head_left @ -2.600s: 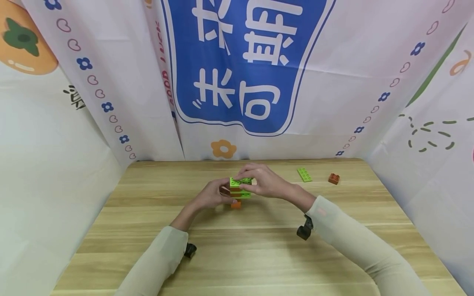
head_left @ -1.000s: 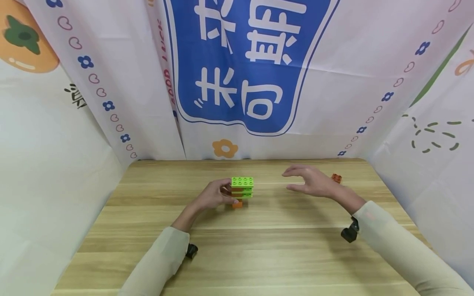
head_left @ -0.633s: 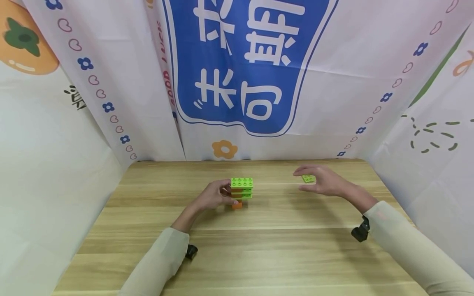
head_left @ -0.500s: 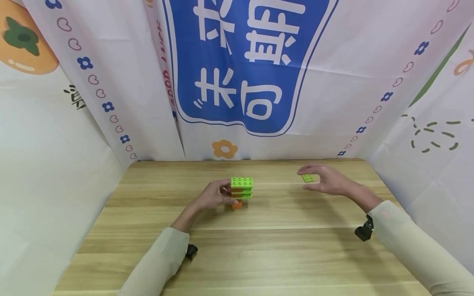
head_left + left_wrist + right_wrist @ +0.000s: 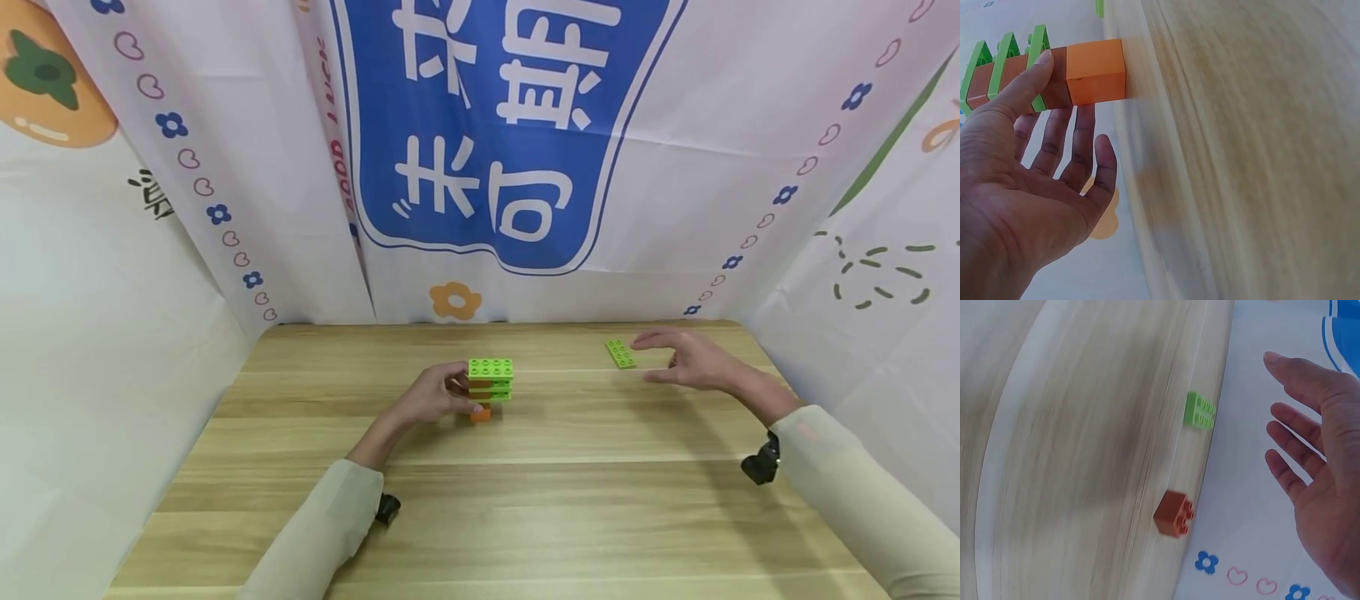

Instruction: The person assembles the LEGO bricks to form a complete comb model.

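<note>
A stack of toy building bricks (image 5: pixel 491 369) stands upright near the table's middle, green plates alternating with brown bricks above an orange brick (image 5: pixel 1096 72) at the bottom. My left hand (image 5: pixel 433 393) grips it from the left, the thumb on the near side and fingers behind. Over the table's right part hovers my right hand (image 5: pixel 693 360), fingers parted and holding nothing. Just left of its fingertips lies a loose green plate (image 5: pixel 620 354) with studs up. A single brown brick (image 5: pixel 1172 514) shows in the right wrist view; in the head view the right hand hides it.
The wooden table (image 5: pixel 480 517) ends at a white printed cloth (image 5: pixel 315 283) at the back, with more cloth on both sides. Each wrist carries a small black camera, such as the right one (image 5: pixel 761 464).
My right hand has left the stack and moved right, past the loose green plate, uncovering it again and covering the brown brick. The left hand keeps its hold on the stack.
</note>
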A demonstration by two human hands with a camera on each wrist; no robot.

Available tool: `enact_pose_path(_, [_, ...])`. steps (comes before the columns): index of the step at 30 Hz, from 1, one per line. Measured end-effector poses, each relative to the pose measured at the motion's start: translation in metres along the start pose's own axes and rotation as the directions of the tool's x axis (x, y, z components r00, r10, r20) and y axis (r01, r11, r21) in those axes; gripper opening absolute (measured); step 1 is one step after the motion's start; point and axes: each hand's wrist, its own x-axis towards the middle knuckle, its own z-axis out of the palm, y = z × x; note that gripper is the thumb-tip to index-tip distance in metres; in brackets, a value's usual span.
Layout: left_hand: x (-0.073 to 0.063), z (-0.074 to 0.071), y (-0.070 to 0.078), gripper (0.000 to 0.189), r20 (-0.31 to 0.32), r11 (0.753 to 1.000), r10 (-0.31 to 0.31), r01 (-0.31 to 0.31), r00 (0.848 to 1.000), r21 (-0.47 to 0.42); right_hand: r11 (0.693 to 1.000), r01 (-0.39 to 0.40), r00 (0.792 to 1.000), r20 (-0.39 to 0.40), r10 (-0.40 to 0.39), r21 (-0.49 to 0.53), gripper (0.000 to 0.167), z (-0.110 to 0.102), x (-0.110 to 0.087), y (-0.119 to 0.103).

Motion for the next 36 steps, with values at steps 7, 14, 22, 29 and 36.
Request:
enact_pose_path(7, [0.0, 0.001, -0.001, 0.034, -0.001, 1.0, 0.006, -0.006, 1.0, 0.013, 0.999, -0.043, 0.999, 0.002, 0.043, -0.024, 0.049, -0.005, -0.007, 0.012])
enact_pose_path(14, [0.001, 0.0, 0.0, 0.027, 0.006, 1.0, 0.003, -0.003, 1.0, 0.015, 0.998, -0.061, 0.998, -0.009, 0.061, -0.03, 0.049, -0.005, -0.013, 0.026])
enact_pose_path(22, [0.001, 0.0, -0.001, 0.028, 0.002, 1.0, 0.008, -0.008, 1.0, 0.019, 0.994, -0.11, 0.994, 0.007, 0.11, -0.012, 0.051, -0.006, -0.019, 0.04])
enact_pose_path(29, [0.0, 0.0, -0.002, 0.039, -0.004, 1.0, 0.003, -0.003, 1.0, 0.023, 0.993, -0.117, 0.993, 0.004, 0.117, 0.016, 0.053, -0.004, -0.022, 0.055])
enact_pose_path(36, [0.0, 0.0, -0.001, 0.028, 0.0, 1.0, 0.007, -0.007, 1.0, 0.026, 0.985, -0.171, 0.985, 0.001, 0.171, 0.028, 0.056, 0.0, -0.026, 0.066])
